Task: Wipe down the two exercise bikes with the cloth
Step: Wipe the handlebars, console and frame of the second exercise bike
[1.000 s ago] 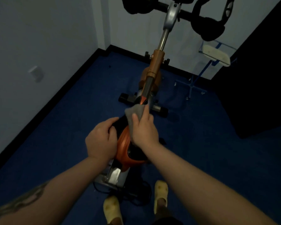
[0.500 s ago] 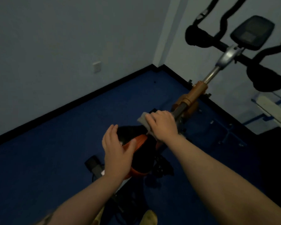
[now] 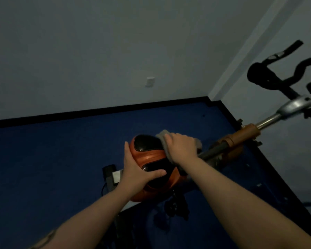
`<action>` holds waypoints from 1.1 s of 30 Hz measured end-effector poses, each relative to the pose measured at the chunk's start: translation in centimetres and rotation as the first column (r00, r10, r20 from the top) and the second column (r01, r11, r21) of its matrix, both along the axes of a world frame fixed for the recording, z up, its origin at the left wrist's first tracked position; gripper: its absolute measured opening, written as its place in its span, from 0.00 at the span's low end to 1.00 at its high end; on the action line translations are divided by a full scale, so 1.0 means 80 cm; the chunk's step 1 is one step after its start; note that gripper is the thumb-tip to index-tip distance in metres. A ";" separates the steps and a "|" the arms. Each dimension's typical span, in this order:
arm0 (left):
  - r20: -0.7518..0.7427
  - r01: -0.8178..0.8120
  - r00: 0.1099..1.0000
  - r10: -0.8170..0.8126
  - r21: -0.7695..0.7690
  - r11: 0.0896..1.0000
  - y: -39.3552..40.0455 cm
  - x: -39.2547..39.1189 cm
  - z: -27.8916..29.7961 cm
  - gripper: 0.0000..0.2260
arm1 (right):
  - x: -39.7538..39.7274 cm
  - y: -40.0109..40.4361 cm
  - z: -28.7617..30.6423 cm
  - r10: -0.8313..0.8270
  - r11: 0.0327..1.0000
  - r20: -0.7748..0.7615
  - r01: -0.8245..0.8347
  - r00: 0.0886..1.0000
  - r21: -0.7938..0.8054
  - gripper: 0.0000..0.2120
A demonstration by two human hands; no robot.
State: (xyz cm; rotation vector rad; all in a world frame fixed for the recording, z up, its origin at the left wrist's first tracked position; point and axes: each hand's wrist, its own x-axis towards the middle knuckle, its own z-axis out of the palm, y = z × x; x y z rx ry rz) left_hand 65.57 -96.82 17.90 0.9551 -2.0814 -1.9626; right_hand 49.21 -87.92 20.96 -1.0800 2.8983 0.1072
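An orange and black bike saddle sits in the middle of the view. My left hand grips its near left side, thumb over the top. My right hand presses a grey cloth against the saddle's far end, where the dark frame tube begins. The tube runs right into an orange collar, a silver post and black handlebars at the right edge. Only one bike is in view.
Blue carpet covers the floor, edged by a black skirting board. Grey walls meet in a corner behind the bike. A wall socket is on the left wall. The bike's rear foot pokes out left of the saddle.
The view has swung left, so the bike now lies further right. My left hand has closed onto the saddle's side. My right hand still holds the cloth at the saddle's far end.
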 end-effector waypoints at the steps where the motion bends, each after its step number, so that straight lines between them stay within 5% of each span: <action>1: -0.019 0.030 0.999 -0.030 0.031 0.999 -0.002 -0.001 -0.002 0.73 | 0.015 -0.011 -0.002 0.043 0.994 0.028 -0.040 0.999 -0.106 0.21; 3: -0.032 0.088 0.996 -0.086 0.059 0.994 -0.008 0.000 -0.005 0.74 | 0.029 -0.017 -0.001 0.152 0.956 0.127 -0.113 0.980 -0.270 0.21; 6: -0.051 0.109 0.993 -0.104 0.104 0.989 -0.012 0.002 -0.011 0.70 | 0.002 0.007 0.006 0.272 0.948 0.231 -0.219 0.934 -0.230 0.22; 11: -0.074 0.075 0.995 -0.066 0.135 0.988 -0.011 0.001 -0.016 0.69 | -0.022 -0.008 0.007 -0.003 1.000 0.246 0.006 0.969 -0.010 0.25; 17: -0.002 0.001 1.000 -0.001 0.127 0.992 0.000 0.006 0.001 0.71 | 0.028 -0.058 0.007 0.343 0.929 0.328 -0.267 0.880 -0.256 0.21; 20: 0.084 -0.041 0.996 0.022 0.228 0.973 0.011 0.014 0.002 0.51 | 0.006 -0.041 0.013 0.394 0.911 0.494 -0.256 0.775 -0.324 0.20; 23: 0.111 -0.038 0.994 -0.005 0.389 0.921 0.013 0.019 0.000 0.28 | -0.003 -0.073 0.010 0.171 0.977 0.577 -0.063 0.798 -0.203 0.20; 25: 0.105 -0.006 0.994 -0.040 0.402 0.916 0.012 0.018 0.001 0.24 | 0.008 -0.096 0.009 0.099 0.992 0.520 -0.044 0.849 -0.118 0.20; 27: 0.109 0.035 0.991 -0.081 0.373 0.927 0.005 0.017 -0.001 0.24 | 0.022 -0.103 0.007 0.296 0.955 0.378 -0.263 0.877 -0.138 0.19; 29: 0.102 0.045 0.991 -0.086 0.355 0.934 0.003 0.015 -0.003 0.25 | 0.027 -0.092 0.012 0.528 0.849 0.314 -0.496 0.789 -0.181 0.21; 31: 0.092 0.019 0.994 -0.056 0.358 0.933 0.005 0.014 -0.004 0.28 | 0.022 -0.092 0.019 0.571 0.818 0.398 -0.538 0.718 -0.203 0.20; 33: 0.106 -0.004 0.994 -0.040 0.389 0.921 0.005 0.013 -0.005 0.30 | 0.014 -0.111 0.026 0.456 0.887 0.520 -0.420 0.722 -0.193 0.16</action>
